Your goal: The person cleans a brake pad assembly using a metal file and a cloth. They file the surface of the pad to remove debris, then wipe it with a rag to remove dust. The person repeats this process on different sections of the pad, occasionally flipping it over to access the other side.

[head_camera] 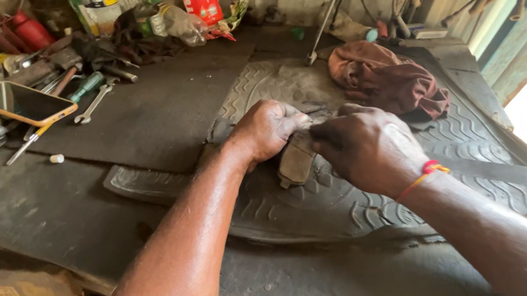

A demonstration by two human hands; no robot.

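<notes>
Both our hands grip one small tan pad (294, 159): our left hand (266, 130) pinches its far end, our right hand (364, 146) its right side. It sits over the ribbed rubber mat (323, 207), mid-surface. We think it's light, stiff, a bit dusty; its edges look best for holding.
</notes>
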